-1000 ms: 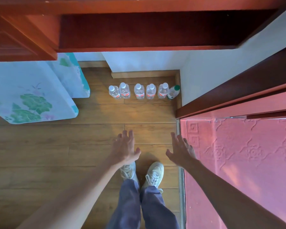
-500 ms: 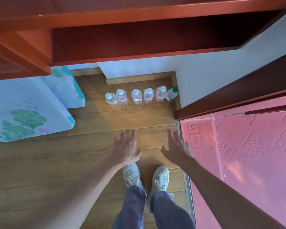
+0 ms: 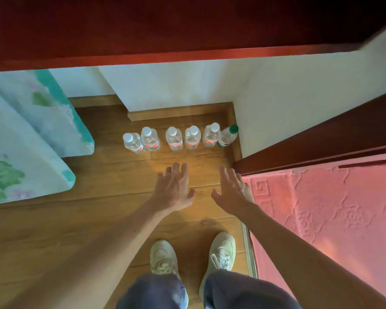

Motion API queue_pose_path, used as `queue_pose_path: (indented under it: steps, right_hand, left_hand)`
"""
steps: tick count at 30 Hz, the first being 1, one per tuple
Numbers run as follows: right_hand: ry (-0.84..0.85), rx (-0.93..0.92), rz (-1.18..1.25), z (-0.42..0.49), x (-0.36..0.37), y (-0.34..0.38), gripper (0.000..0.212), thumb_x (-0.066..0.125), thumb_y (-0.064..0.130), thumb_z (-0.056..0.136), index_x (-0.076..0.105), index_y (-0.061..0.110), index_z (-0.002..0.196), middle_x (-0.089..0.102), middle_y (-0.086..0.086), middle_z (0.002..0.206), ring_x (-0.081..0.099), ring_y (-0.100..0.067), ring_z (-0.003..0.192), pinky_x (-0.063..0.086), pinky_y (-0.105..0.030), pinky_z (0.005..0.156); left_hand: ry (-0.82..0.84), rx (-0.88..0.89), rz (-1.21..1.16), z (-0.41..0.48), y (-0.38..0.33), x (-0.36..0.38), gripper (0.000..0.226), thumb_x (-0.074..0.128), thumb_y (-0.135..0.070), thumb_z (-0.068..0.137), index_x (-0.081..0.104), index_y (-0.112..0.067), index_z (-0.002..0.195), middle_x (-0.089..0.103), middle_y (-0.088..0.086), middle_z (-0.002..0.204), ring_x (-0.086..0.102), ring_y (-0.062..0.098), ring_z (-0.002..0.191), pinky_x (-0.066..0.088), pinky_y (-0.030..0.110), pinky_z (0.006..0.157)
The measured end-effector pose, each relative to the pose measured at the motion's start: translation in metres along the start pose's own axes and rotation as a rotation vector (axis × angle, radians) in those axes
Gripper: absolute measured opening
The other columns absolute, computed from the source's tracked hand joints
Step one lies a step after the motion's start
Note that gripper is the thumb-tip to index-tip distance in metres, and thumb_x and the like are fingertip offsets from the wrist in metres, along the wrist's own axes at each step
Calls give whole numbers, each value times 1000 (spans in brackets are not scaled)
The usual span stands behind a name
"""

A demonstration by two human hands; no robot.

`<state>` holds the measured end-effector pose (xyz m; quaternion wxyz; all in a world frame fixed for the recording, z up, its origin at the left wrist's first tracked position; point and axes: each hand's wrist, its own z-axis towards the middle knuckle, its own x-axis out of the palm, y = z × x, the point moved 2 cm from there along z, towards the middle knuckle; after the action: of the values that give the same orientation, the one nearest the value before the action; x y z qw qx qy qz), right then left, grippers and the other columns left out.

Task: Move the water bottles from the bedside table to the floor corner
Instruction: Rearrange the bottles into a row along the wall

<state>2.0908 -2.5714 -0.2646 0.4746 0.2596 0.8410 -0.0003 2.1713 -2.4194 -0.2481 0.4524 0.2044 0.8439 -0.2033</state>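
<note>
Head view, looking down. Six water bottles [image 3: 173, 139] are seen in a row on the wooden floor [image 3: 98, 219] at the centre of the frame, just below the skirting board [image 3: 181, 112], and the row runs right into the floor corner [image 3: 225, 120]. Five are white-capped and upright. The rightmost, a green-capped bottle [image 3: 228, 136], is tilted with its cap toward the wall; whether it touches its neighbour cannot be told.

The left hand [image 3: 173, 190] is held palm down below the row, with fingers straight and slightly spread and the thumb out; nothing is gripped. The right hand [image 3: 232, 190] is held beside it, fingers straight and close together, thumb apart, also empty. Both hands are apart from the bottles.

Shoes [image 3: 163, 255] are seen at bottom centre, floral bedding [image 3: 20, 152] at left and a pink mat [image 3: 321, 219] at right. Red-brown furniture [image 3: 187, 30] spans the top; whether it is the bedside table cannot be told, and no bottles are seen on it.

Placement is judged done or nearly done, so the step in hand is likely a check of the row. The tilted bottle is best gripped round its body and stood upright, not pushed at the cap. The bottles are packed close, so sideways nudges should be avoided, since one knock could topple several. The hands are best lifted straight away from the row.
</note>
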Motion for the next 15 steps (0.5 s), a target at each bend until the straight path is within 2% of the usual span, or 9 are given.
queue_pose_path:
  steps: [5, 8, 11, 15]
  right_hand:
    - [-48, -14, -3, 51, 9, -16, 58, 57, 38, 88, 30, 16, 135, 44, -9, 127, 48, -31, 117, 46, -47, 92]
    - [-67, -13, 6, 77, 12, -25, 66, 58, 36, 88, 25, 17, 142, 43, -9, 132, 49, -32, 118, 45, -47, 94]
    - [-90, -20, -3, 100, 12, -32, 74, 57, 36, 88, 17, 21, 148, 38, -8, 142, 48, -30, 122, 45, -46, 96]
    - [-174, -54, -46, 133, 1, -38, 62, 55, 33, 92, 24, 21, 144, 39, -7, 144, 45, -26, 127, 42, -41, 101]
  left_hand:
    - [-83, 1, -25, 51, 2, 23, 66, 54, -48, 87, 34, -9, 136, 44, 13, 133, 50, 29, 116, 45, 43, 92]
    - [-125, 9, -54, 76, 5, 32, 71, 54, -47, 88, 29, -8, 141, 42, 14, 137, 49, 29, 120, 44, 44, 96]
    - [-181, 33, -33, 96, 7, 36, 71, 54, -47, 88, 28, -7, 142, 43, 14, 136, 50, 29, 118, 46, 43, 94]
    - [-261, 75, -26, 126, 9, 34, 67, 55, -42, 88, 32, -6, 140, 45, 17, 135, 51, 31, 117, 48, 44, 92]
